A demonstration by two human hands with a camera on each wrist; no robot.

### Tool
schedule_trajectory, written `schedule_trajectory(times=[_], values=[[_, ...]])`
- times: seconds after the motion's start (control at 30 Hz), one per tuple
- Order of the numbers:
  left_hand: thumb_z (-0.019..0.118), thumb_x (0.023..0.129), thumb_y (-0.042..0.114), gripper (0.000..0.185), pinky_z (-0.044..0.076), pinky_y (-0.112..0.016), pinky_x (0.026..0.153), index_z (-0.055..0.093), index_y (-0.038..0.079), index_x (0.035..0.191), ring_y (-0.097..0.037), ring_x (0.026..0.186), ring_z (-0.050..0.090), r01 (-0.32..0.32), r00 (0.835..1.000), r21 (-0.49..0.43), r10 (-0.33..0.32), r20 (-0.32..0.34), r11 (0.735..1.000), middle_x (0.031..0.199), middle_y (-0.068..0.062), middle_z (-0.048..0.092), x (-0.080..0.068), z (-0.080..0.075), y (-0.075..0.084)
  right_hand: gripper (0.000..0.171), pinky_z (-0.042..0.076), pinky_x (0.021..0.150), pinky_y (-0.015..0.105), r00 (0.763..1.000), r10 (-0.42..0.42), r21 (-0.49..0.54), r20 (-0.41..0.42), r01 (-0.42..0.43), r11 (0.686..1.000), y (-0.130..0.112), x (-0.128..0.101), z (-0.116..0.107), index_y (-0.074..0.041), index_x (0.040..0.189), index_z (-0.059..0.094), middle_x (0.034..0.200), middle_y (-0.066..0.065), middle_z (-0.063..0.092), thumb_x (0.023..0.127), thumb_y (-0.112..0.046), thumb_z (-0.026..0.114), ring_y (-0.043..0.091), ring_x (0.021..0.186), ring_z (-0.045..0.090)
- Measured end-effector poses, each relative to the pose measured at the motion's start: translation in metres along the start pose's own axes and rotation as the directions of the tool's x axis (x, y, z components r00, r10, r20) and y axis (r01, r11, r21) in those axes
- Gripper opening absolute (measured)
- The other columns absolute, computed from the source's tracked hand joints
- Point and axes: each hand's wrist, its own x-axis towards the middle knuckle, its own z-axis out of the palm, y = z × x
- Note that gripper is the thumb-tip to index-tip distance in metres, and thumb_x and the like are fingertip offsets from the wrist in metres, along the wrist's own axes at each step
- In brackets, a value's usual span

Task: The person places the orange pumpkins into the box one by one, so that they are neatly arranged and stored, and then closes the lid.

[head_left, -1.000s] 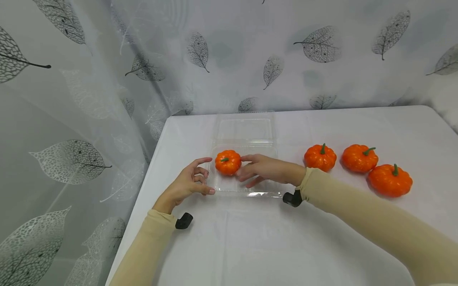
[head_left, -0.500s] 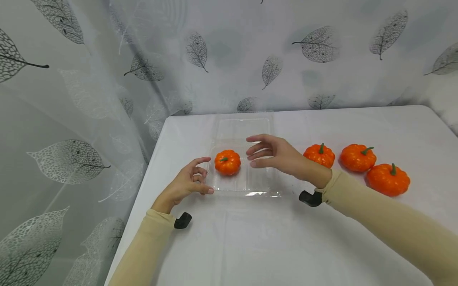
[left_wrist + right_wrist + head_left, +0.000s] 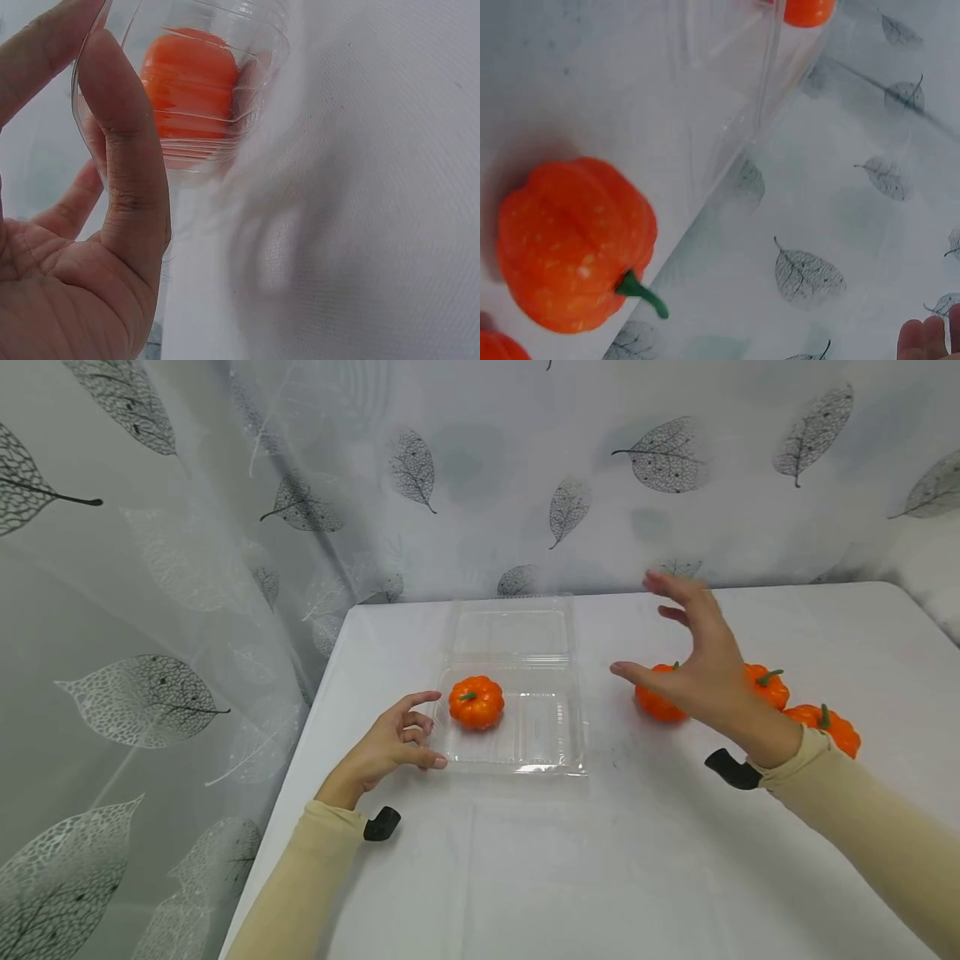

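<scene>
A clear plastic clamshell container (image 3: 551,739) lies open on the white table (image 3: 525,860), its lid flat behind it. One small orange pumpkin (image 3: 476,702) sits in its left compartment, also seen through the wall in the left wrist view (image 3: 191,82). My left hand (image 3: 420,731) holds the container's front left corner between thumb (image 3: 124,150) and index finger. My right hand (image 3: 678,647) hovers open with fingers spread above the nearest loose pumpkin (image 3: 654,703), which shows large in the right wrist view (image 3: 574,244).
Two more orange pumpkins (image 3: 768,687) (image 3: 828,731) lie to the right, partly behind my right wrist. A leaf-printed curtain (image 3: 525,477) hangs behind the table and down its left side. The container's right compartment (image 3: 546,727) holds nothing.
My right hand has left the pumpkin in the container, risen and swung right to above the loose pumpkins. My left hand has stayed at the container's corner.
</scene>
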Motion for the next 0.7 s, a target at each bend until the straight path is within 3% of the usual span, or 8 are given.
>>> schedule_trajectory(times=[0.23, 0.4, 0.53, 0.7], values=[[0.086, 0.058, 0.004, 0.096, 0.053, -0.042, 0.063, 0.037, 0.020, 0.138, -0.024, 0.067, 0.047, 0.000, 1.000, 0.000, 0.000, -0.004, 1.000, 0.095, -0.012, 0.042, 0.000, 0.000, 0.000, 0.107, 0.027, 0.103, 0.027, 0.986, 0.164, -0.082, 0.042, -0.160, 0.984, 0.038, -0.013, -0.028, -0.024, 0.143, 0.026, 0.142, -0.002, 0.027, 0.058, -0.001, 0.085, 0.014, 0.128, 0.028], [0.086, 0.058, 0.004, 0.096, 0.053, -0.042, 0.063, 0.037, 0.020, 0.139, -0.024, 0.067, 0.047, -0.003, 1.000, -0.001, 0.003, 0.000, 1.000, 0.095, -0.012, 0.041, 0.001, 0.000, 0.000, 0.113, 0.023, 0.106, 0.040, 0.946, 0.310, -0.151, 0.099, -0.293, 0.944, 0.074, -0.026, -0.037, -0.033, 0.144, 0.017, 0.144, -0.005, 0.020, 0.058, -0.016, 0.088, 0.019, 0.130, 0.024], [0.086, 0.058, 0.004, 0.096, 0.053, -0.042, 0.063, 0.036, 0.019, 0.139, -0.024, 0.066, 0.046, -0.005, 1.000, 0.003, 0.005, 0.003, 1.000, 0.095, -0.013, 0.041, 0.001, 0.000, 0.000, 0.112, 0.025, 0.101, 0.053, 0.908, 0.394, -0.201, 0.143, -0.364, 0.910, 0.085, -0.032, -0.041, -0.029, 0.146, 0.015, 0.147, -0.001, 0.014, 0.060, -0.026, 0.087, 0.027, 0.131, 0.021], [0.086, 0.058, 0.004, 0.097, 0.053, -0.042, 0.063, 0.036, 0.019, 0.139, -0.024, 0.065, 0.046, -0.005, 1.000, -0.003, 0.005, 0.003, 1.000, 0.094, -0.013, 0.041, 0.001, 0.000, 0.000, 0.113, 0.030, 0.094, 0.060, 0.844, 0.495, -0.265, 0.207, -0.438, 0.859, 0.091, -0.038, -0.042, -0.021, 0.147, 0.010, 0.148, 0.010, 0.007, 0.063, -0.039, 0.083, 0.037, 0.130, 0.020]])
